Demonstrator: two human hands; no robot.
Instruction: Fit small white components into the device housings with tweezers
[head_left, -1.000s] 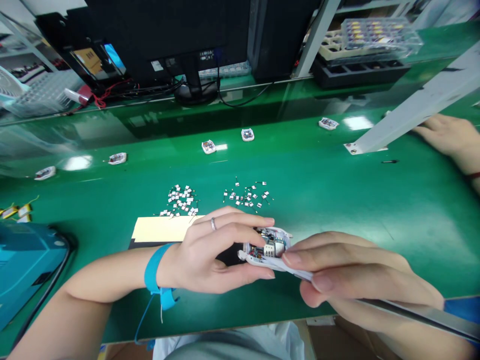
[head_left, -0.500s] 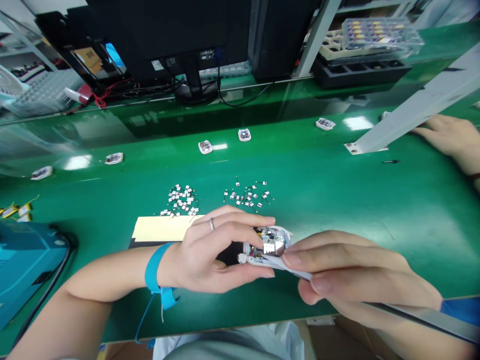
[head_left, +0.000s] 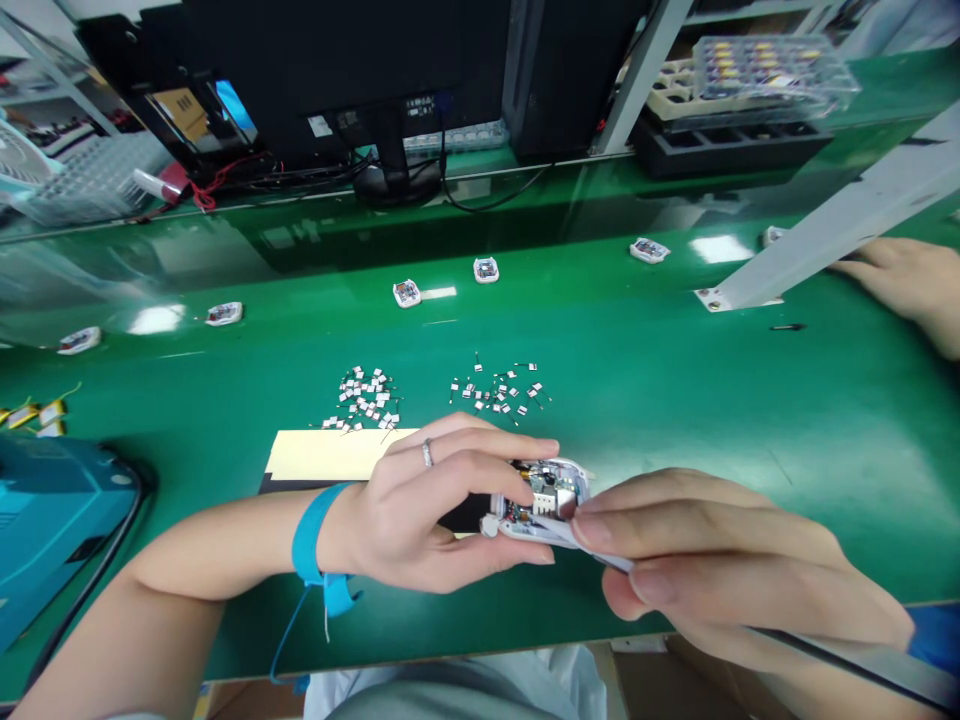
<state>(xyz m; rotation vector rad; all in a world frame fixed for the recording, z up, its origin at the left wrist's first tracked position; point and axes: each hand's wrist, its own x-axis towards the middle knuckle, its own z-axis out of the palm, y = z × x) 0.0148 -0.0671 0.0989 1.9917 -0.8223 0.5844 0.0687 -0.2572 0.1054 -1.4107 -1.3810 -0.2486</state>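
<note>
My left hand [head_left: 435, 505], with a ring and a blue wrist strap [head_left: 311, 545], is closed round a small white device [head_left: 541, 497] whose open top shows a circuit board. My right hand [head_left: 720, 560] is pinched on a thin white tool [head_left: 592, 545]; its tip rests against the device's near edge. Both hands hover just above the green mat [head_left: 675, 400] near the front edge.
Two heaps of tiny white parts [head_left: 364, 395] [head_left: 499, 385] lie beyond my hands, next to a yellow pad [head_left: 330, 455]. Several similar devices [head_left: 407, 292] sit on the belt behind. A teal machine [head_left: 52, 520] stands at left, a white beam [head_left: 832, 225] and another person's hand [head_left: 904, 280] at right.
My right hand's tool tip has slid a little further in toward the device's board. The view shifted slightly; the devices on the belt drifted left.
</note>
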